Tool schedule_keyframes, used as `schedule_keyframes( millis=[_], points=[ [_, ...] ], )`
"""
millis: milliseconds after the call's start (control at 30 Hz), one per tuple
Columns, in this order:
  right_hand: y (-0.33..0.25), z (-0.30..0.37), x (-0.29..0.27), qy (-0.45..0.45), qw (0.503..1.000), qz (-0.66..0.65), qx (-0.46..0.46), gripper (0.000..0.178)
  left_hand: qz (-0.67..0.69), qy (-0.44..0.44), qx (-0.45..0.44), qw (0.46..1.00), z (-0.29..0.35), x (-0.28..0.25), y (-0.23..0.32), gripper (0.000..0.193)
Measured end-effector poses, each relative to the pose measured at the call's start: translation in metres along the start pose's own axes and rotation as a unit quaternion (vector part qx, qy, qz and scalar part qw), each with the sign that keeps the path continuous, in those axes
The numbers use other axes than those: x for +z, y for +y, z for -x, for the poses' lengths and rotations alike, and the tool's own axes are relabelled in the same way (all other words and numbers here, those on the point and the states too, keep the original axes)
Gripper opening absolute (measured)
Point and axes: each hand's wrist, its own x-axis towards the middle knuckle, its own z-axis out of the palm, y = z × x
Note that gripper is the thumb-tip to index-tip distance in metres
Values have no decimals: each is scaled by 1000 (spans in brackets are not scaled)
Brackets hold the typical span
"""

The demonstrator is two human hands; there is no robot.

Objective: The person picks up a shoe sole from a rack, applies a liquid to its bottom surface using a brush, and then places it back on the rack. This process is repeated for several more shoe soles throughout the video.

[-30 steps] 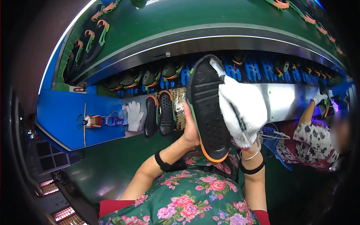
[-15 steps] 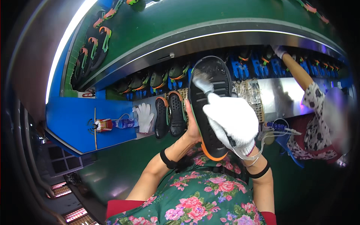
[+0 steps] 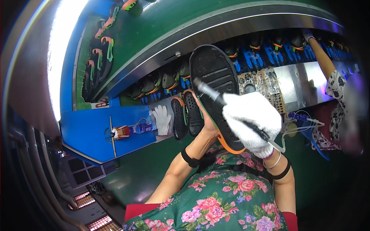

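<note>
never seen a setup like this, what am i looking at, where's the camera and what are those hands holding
No robot here: a person works by hand. The view comes from the left of two wide fisheye cameras worn on the head, looking down, so straight edges bend. The bare left hand grips a long black ridged shoe sole with an orange edge. The right hand, gloved in white knit, holds a slim brush-like tool with a pale shaft over it. Toward the left, a flat blue panel bears a clear blue-labelled bottle; next come a loose white knitted glove and two black perforated shoe soles.
</note>
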Motion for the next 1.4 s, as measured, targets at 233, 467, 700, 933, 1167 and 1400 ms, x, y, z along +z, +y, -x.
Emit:
schedule_keyframes(
  millis=[233, 467, 700, 933, 1167, 1400],
  points=[
    [9, 0, -8, -27, 999, -10, -26, 36, 4, -21, -59, 998, -4, -8, 1, 117],
    [13, 13, -1, -83, 993, 56, -67, 42, 252, 13, -95, 963, -8, 6, 16, 126],
    [11, 14, -13, -12, 1000, 9, 25, 41, -57, 123, -4, 991, -14, 30, 29, 119],
    [10, 26, -5, -28, 996, -65, 51, 38, -35, 9, -49, 998, -18, 18, 43, 118],
    [7, 26, -2, -78, 997, 16, -21, 34, -12, 24, -45, 999, -19, 15, 49, 123],
    [10, 30, -1, -52, 998, -14, -19, 40, -65, -42, 25, 997, -28, 21, 61, 116]
  ],
)
